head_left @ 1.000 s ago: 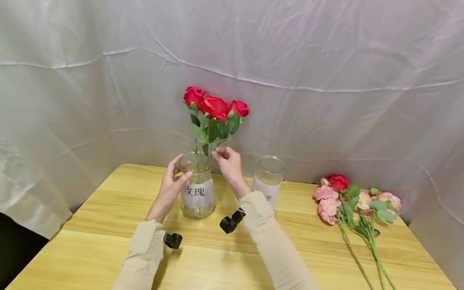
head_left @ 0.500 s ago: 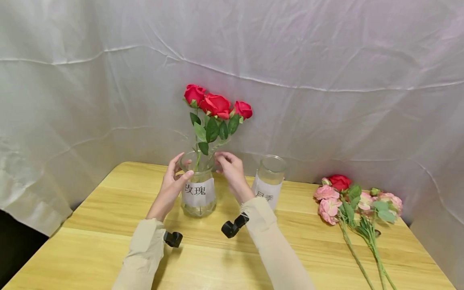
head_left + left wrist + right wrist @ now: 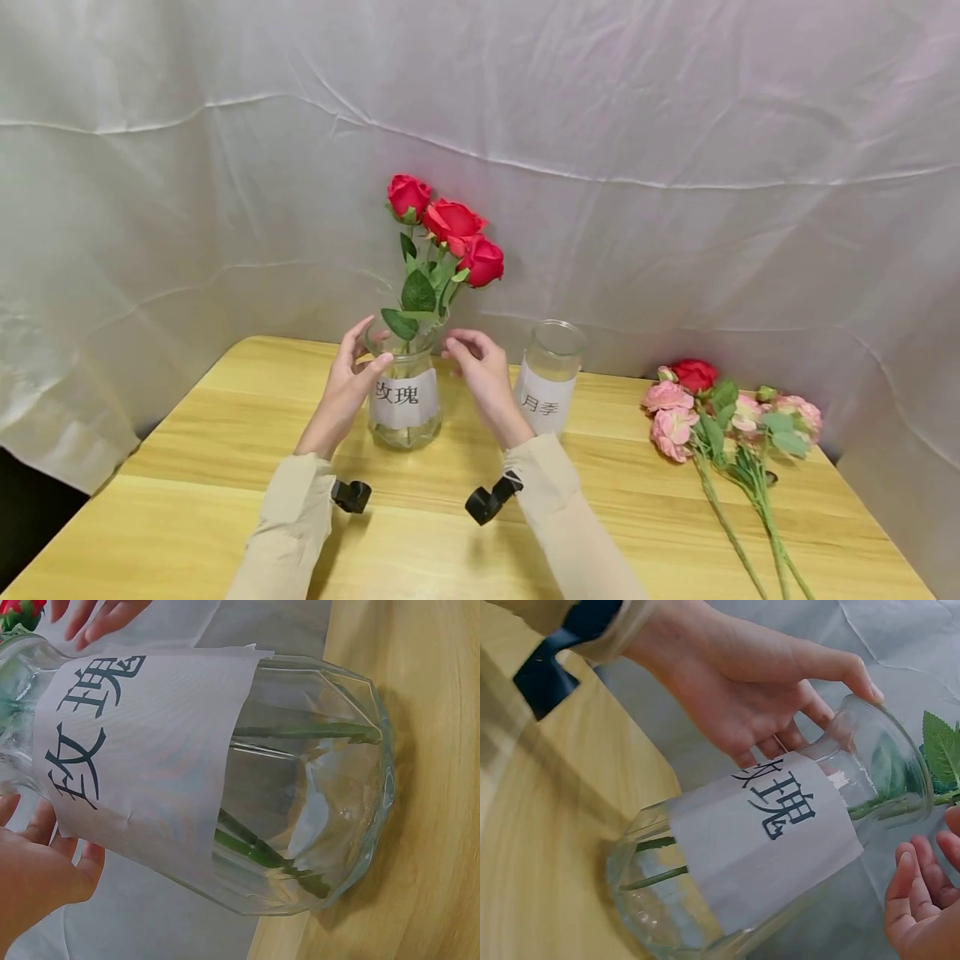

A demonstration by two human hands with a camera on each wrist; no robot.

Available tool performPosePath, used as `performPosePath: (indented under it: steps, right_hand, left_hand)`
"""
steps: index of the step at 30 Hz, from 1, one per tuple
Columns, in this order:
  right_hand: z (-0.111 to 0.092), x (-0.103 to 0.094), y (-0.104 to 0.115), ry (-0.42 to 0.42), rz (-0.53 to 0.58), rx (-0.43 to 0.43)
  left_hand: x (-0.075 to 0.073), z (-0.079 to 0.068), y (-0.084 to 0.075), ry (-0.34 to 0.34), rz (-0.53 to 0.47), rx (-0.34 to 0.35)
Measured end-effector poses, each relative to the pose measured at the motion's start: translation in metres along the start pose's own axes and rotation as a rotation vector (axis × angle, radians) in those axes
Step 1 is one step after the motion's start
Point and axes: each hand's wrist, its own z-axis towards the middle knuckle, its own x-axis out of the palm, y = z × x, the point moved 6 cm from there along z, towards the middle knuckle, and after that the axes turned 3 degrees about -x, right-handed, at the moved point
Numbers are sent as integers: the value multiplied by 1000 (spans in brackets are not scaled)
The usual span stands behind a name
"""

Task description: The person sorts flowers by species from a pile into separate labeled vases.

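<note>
Three red roses [image 3: 453, 221] stand in a clear glass vase [image 3: 405, 435] with a white paper label, their blooms leaning over its right side. My left hand [image 3: 347, 385] holds the vase at its neck, thumb on the near side of the rim and fingers around the far side. Green stem ends [image 3: 352, 733] show inside the faceted base in the left wrist view. Just right of the rim is my right hand [image 3: 483, 377], its fingers loosely bent with nothing between them. In the right wrist view, the vase's mouth lies between both hands.
A second labelled glass vase [image 3: 553, 375] stands right of my right hand. Farther right lie pink flowers [image 3: 675, 425] and another red rose [image 3: 693, 375], stems toward the front edge of the wooden table [image 3: 420, 542]. A pale curtain [image 3: 637, 250] hangs behind.
My right hand has let go of the rightmost rose's stem and drawn down and right from the rim. That rose's bloom has dropped lower and left. The left hand stays on the vase.
</note>
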Motion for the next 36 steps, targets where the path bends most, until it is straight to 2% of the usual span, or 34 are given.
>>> performPosePath:
  steps: [8,14,19,25,31,32,36]
  right_hand:
    - [-36,-12,7,60,-117,-79]
    - [-60,-25,28,143,-200,-193]
    - [-75,-46,48,176,-232,-306]
    - [-88,-91,73,122,-245,-398]
    - [-90,-154,94,35,-196,-521]
    - [-89,-165,95,28,-175,-518]
    - [-86,-212,94,-48,-210,-457]
  left_hand:
    - [0,-3,-4,0,1,8]
    - [-1,-3,-5,-1,5,9]
    - [0,-3,-5,-1,10,7]
    - [1,-4,-3,2,6,-6]
    - [1,-3,-3,-3,2,10]
    - [0,-3,-3,-4,5,13]
    - [1,-3,-3,-3,6,17]
